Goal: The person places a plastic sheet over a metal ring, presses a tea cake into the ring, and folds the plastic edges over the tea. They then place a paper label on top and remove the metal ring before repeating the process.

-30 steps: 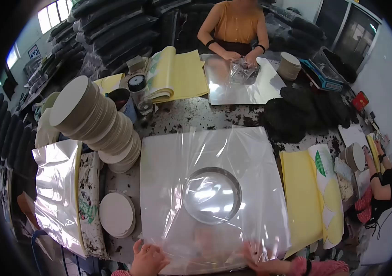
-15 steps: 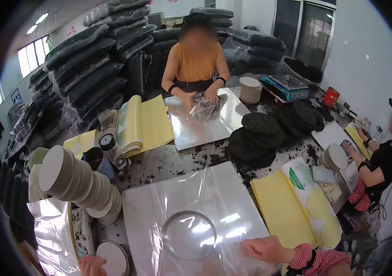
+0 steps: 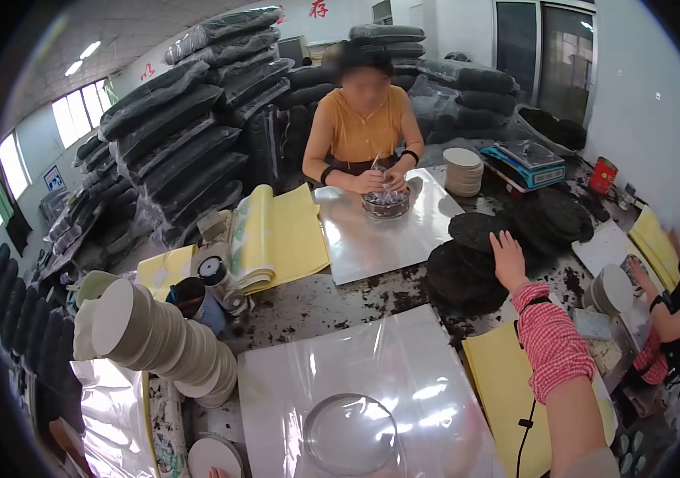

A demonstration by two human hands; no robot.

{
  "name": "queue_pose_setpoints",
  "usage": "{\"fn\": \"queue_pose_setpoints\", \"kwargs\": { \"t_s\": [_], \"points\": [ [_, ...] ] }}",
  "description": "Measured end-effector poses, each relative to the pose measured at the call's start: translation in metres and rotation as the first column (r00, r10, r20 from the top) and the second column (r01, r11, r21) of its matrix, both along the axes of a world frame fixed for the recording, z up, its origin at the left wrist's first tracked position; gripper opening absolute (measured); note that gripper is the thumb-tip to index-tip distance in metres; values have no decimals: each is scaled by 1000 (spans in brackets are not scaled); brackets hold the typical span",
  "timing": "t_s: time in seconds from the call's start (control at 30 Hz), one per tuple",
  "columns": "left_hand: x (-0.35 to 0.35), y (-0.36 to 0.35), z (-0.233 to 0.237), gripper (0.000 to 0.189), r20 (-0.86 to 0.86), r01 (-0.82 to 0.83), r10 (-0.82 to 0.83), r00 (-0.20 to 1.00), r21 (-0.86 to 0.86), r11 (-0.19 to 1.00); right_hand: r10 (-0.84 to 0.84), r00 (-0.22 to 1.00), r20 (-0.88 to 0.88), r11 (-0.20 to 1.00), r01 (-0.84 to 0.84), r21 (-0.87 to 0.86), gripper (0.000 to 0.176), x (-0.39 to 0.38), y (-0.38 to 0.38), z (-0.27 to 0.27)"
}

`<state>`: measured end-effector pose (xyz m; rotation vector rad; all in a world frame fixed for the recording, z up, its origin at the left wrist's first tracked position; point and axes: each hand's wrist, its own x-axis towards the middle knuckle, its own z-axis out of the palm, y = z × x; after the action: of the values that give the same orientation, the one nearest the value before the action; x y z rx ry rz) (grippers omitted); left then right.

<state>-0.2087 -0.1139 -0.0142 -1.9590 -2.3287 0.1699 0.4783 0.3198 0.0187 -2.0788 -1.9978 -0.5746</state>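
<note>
My right hand [image 3: 509, 260] reaches out, its fingers spread and laid on the edge of a dark round cake [image 3: 477, 231] that looks like dried seaweed. More such cakes are piled under and behind it. Of my left hand [image 3: 217, 473], only fingertips show at the bottom edge, by a pale round disc [image 3: 214, 459]; its grip is hidden. Between my hands, a clear plastic sheet [image 3: 340, 350] lies over a shiny metal plate [image 3: 272, 390], and a round metal ring [image 3: 308, 434] sits there too.
A leaning stack of pale discs [image 3: 161, 334] stands left, near a jar [image 3: 214, 271]. Yellow sheets [image 3: 487, 358] lie right. Opposite, a person [image 3: 368, 127] handles a plastic-wrapped bundle in a ring [image 3: 386, 205]. Another person [image 3: 679, 299] works far right. Bagged dark goods [image 3: 172, 119] are piled behind.
My right hand has moved from the plastic sheet forward to the dark cakes. My left hand has slipped mostly below the frame. The view has shifted; the person opposite has gathered the plastic upward.
</note>
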Motion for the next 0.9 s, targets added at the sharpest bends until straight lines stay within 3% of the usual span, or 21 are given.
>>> {"fn": "queue_pose_setpoints", "kwargs": {
  "t_s": [0.07, 0.1, 0.13, 0.17, 0.23, 0.3, 0.33, 0.37, 0.43, 0.47, 0.5, 0.53, 0.57, 0.6, 0.63, 0.67, 0.7, 0.73, 0.8, 0.9],
  "points": [
    [-19, -5, -8, 55, 15, 50, -51, 999, 27, 998, -35, 999, -37, 998, 34, -50, 56, 15, 14, -23],
    [-24, -3, -7, 54, 48, 105, -108, 993, 56, 993, 40, 968, -246, 989, -4, 148, 48, 18, 12, -24],
    [-31, -4, 0, 42, 122, 43, -33, 992, -73, 996, 149, 897, -416, 937, 6, 349, 40, 25, 10, -21],
    [-46, -2, -6, 42, 129, 60, -49, 990, -83, 995, 130, 902, -411, 940, 19, 340, 40, 23, 1, -6],
    [-73, -13, -22, 39, 19, 184, -184, 983, -197, 963, 251, 752, -610, 852, 128, 508, 33, 5, -22, 32],
    [-44, 0, 11, 35, 104, 141, -124, 987, -175, 974, 258, 728, -635, 834, 163, 526, 31, 10, -34, 35],
    [-41, -3, 14, 36, 177, 88, -92, 980, 26, 996, 368, 597, -713, 833, 130, 538, 28, 7, -50, 42],
    [-25, 6, 46, 38, 234, 16, -69, 970, 219, 976, 456, 428, -780, 830, 111, 546, 26, -5, -67, 45],
    [57, 29, 91, 27, 316, -9, -225, 922, 597, 802, 556, -72, -828, 827, 154, 541, 20, -36, -104, 51],
    [61, 31, 69, 20, 76, 206, -327, 942, 640, 741, 508, -284, -814, 861, 185, 473, 17, -59, -123, 60],
    [111, 51, 105, 26, 96, 395, -506, 857, 508, 765, 494, -303, -815, 870, 175, 462, 17, -76, -131, 50],
    [141, 75, 104, 30, 111, 562, -748, 654, 591, 579, 412, -461, -786, 907, 130, 400, 22, -88, -140, 42],
    [164, 87, 93, 32, 77, 679, -818, 570, 517, 521, 322, -598, -734, 934, 77, 348, 27, -100, -149, 37],
    [178, 96, 84, 33, 100, 754, -837, 537, 387, 530, 265, -650, -712, 949, 46, 311, 30, -119, -158, 35],
    [175, 95, 62, 33, 90, 752, -835, 543, 390, 531, 212, -697, -685, 959, 14, 282, 33, -135, -164, 36],
    [167, 89, 34, 40, 265, 754, -810, 523, 300, 584, 218, -702, -678, 956, 13, 294, 33, -142, -169, 40],
    [167, 91, 36, 47, 432, 762, -752, 498, 196, 617, 148, -725, -673, 955, -73, 288, 33, -148, -177, 45],
    [165, 97, 37, 47, 433, 762, -748, 503, 187, 620, 64, -737, -672, 949, -164, 271, 33, -155, -184, 46],
    [191, 124, 76, 63, 174, 837, -820, 546, -78, 541, 4, -745, -667, 944, -217, 248, 33, -170, -189, 43],
    [201, 164, 22, 75, 274, 847, -803, 529, -112, 519, -62, -745, -664, 926, -291, 240, 33, -188, -194, 44]
  ]
}}
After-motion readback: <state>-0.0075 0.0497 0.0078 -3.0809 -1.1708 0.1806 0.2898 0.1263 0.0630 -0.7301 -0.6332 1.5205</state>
